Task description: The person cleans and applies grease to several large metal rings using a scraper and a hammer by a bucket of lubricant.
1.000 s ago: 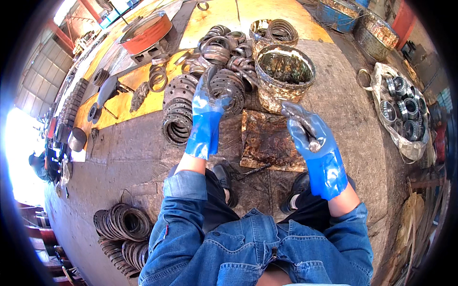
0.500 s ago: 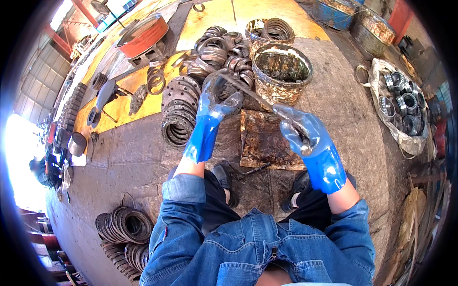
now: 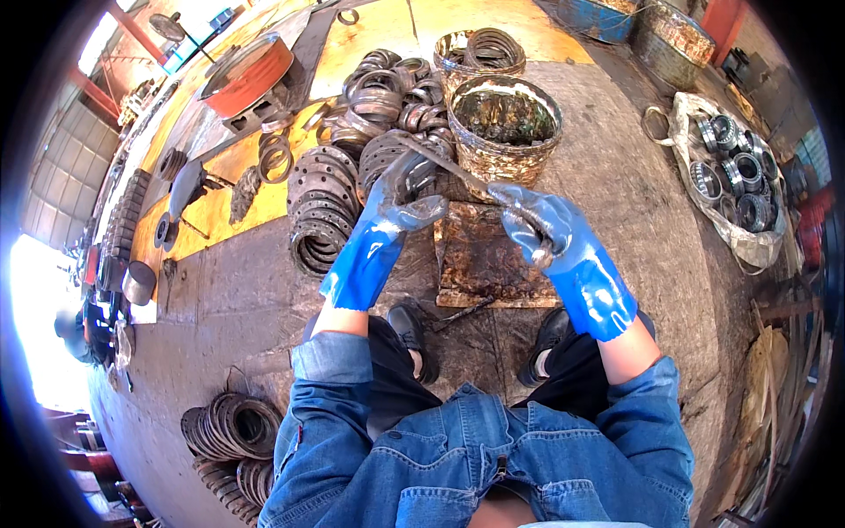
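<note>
My left hand (image 3: pixel 398 195), in a blue glove with dark grease on its fingers, is raised before a stack of flanges. Its fingers curve with a gap to the thumb, and I make out nothing held between them. My right hand (image 3: pixel 547 236), in a matching glove, is closed around a slim dark stick-like tool (image 3: pixel 451 165). The tool slants up and left, its far end crossing over my left fingertips; whether it touches them I cannot tell. Behind the left hand stand drilled metal flanges (image 3: pixel 322 189). Beyond the right hand is a grease-smeared bucket (image 3: pixel 503 163) with dark sludge inside.
A heap of metal rings (image 3: pixel 378 99) lies ahead, beside a second bucket (image 3: pixel 453 72) with rings on top. A stained board (image 3: pixel 484 264) lies before my feet. More flanges (image 3: pixel 238 422) are stacked lower left. A white sack (image 3: pixel 695 198) at right holds bearing-like rings. An orange drum (image 3: pixel 251 79) stands far left.
My view has shifted a little, so the surroundings sit slightly left and higher. Both hands have moved slightly, and the tool stays in my right hand.
</note>
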A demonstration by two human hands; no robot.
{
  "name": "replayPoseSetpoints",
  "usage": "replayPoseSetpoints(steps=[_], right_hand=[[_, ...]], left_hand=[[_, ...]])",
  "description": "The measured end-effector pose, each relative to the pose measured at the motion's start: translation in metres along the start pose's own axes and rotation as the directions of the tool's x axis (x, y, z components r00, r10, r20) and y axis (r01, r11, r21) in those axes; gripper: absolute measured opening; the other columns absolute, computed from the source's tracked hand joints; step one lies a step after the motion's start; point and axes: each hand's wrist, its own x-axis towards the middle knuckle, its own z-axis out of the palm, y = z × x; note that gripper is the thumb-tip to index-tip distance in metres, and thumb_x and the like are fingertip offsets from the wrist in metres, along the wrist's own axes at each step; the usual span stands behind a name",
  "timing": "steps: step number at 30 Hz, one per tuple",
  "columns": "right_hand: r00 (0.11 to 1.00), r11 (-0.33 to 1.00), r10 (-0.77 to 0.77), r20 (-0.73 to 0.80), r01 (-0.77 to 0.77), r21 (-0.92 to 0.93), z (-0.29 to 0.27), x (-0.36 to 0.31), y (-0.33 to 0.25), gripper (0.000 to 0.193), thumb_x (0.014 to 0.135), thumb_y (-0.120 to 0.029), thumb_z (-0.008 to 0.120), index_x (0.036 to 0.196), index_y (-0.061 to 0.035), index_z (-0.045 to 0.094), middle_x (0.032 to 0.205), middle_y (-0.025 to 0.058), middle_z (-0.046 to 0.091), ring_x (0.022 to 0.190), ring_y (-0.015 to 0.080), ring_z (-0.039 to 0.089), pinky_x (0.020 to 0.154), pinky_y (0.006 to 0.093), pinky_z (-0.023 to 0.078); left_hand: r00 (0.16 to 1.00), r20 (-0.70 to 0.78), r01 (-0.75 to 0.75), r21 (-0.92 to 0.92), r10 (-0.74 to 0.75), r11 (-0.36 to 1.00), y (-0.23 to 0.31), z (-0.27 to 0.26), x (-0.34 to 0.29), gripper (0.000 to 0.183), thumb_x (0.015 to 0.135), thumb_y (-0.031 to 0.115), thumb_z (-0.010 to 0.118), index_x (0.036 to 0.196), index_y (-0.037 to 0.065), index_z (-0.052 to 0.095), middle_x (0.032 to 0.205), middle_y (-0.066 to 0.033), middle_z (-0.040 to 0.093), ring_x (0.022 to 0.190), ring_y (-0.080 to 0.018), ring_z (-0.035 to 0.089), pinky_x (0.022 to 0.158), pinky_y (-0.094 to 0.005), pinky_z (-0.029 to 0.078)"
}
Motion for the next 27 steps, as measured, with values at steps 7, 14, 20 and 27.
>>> replayPoseSetpoints(steps=[7, 14, 20, 27], right_hand=[[0.949, 0.976, 0.065, -0.308, 0.003, 0.216, 0.014, 0.002, 0.016, 0.033, 0.096, -0.019, 0.057, 0.123, -0.0009, 0.06, 0.078, -0.0026, 0.058, 0.066, 0.0061, 0.05, 0.058, 0.0204, 0.04], [0.89, 0.822, 0.396, -0.227, -0.232, 0.521, 0.022, -0.001, -0.022, 0.031, 0.092, -0.028, 0.066, 0.11, -0.0029, 0.068, 0.076, 0.0006, 0.064, 0.057, 0.0071, 0.055, 0.051, 0.0244, 0.046], [0.835, 0.709, 0.448, -0.319, -0.115, 0.696, 0.006, 0.008, 0.002, 0.033, 0.09, -0.03, 0.069, 0.105, -0.0014, 0.068, 0.072, 0.0027, 0.066, 0.051, 0.0083, 0.054, 0.046, 0.0231, 0.041], [0.984, 0.963, 0.053, -0.17, -0.005, 0.269, -0.006, -0.003, -0.011, 0.028, 0.092, -0.019, 0.061, 0.116, -0.0039, 0.065, 0.072, 0.0014, 0.064, 0.058, 0.0089, 0.052, 0.055, 0.0232, 0.044]], left_hand=[[0.958, -0.269, -0.231, -0.514, 0.1, 0.826, -0.001, -0.002, 0.003, 0.074, 0.071, 0.002, 0.076, 0.138, 0.006, 0.046, 0.137, -0.0122, 0.052, 0.132, -0.0235, 0.045, 0.101, -0.036, 0.045], [0.94, -0.155, -0.273, 0.197, 0.305, 0.942, -0.005, -0.013, 0.002, 0.068, 0.071, 0.004, 0.078, 0.133, 0.006, 0.052, 0.135, -0.0119, 0.054, 0.129, -0.024, 0.048, 0.102, -0.037, 0.044], [0.939, -0.086, -0.312, 0.19, 0.332, 0.931, -0.005, -0.004, -0.003, 0.053, 0.071, 0.009, 0.08, 0.121, 0.005, 0.062, 0.125, -0.0105, 0.061, 0.122, -0.0243, 0.054, 0.104, -0.0372, 0.043], [0.985, -0.138, 0.075, -0.211, -0.106, 0.975, -0.006, -0.012, -0.015, 0.041, 0.07, 0.0, 0.079, 0.109, 0.0, 0.066, 0.114, -0.0099, 0.065, 0.105, -0.0185, 0.061, 0.093, -0.0325, 0.051]])
